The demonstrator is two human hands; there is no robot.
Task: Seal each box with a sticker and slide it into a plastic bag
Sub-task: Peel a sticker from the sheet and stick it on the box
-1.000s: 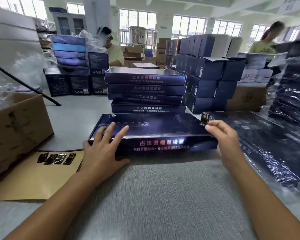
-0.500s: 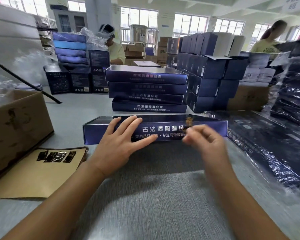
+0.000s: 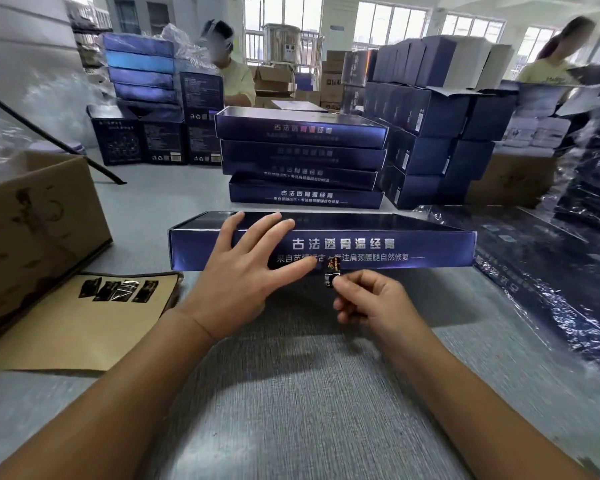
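A long dark blue box (image 3: 378, 247) lies across the grey table in front of me, its printed front side facing me. My left hand (image 3: 246, 271) rests on that side with fingers spread, fingertips reaching over the top edge. My right hand (image 3: 368, 299) pinches a small black and gold sticker (image 3: 332, 273) at the box's lower front edge, near the middle. A brown backing sheet (image 3: 84, 327) with several more stickers (image 3: 118, 289) lies to the left. Clear plastic bags (image 3: 548, 271) over flat dark boxes lie to the right.
A stack of like boxes (image 3: 302, 161) stands behind the one I hold. An open cardboard carton (image 3: 32, 223) sits at the left. Smaller blue cartons (image 3: 430, 126) are piled at the back right. Two people work at the far tables.
The box was tipped so its front side faces me. My right hand brought the sticker from the box's right top corner down to the lower front edge.
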